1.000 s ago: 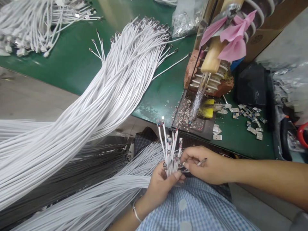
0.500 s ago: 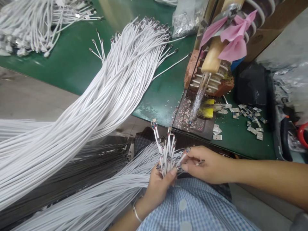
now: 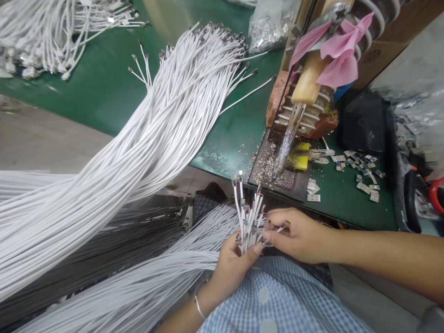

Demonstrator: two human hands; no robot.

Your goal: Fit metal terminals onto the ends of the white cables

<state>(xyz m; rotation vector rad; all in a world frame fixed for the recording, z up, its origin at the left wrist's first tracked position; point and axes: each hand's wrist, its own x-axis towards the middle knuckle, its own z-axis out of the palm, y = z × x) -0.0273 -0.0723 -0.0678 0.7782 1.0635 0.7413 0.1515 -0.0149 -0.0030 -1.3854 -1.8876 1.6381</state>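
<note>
My left hand is closed around a small bunch of white cables, their metal connector tips pointing up over my lap. My right hand sits just right of the bunch, fingers pinched on one cable end and a small metal piece. More white cables trail from the bunch down to the left across my lap.
A large bundle of white cables lies across the green table and hangs off its edge. A soldering iron rests in a stand over a dark tray. Small metal connector shells lie scattered on the right. Another cable pile sits far left.
The cable tips in my left hand shifted slightly left, then back right. My right hand stayed pinched at the bunch, moving only a little.
</note>
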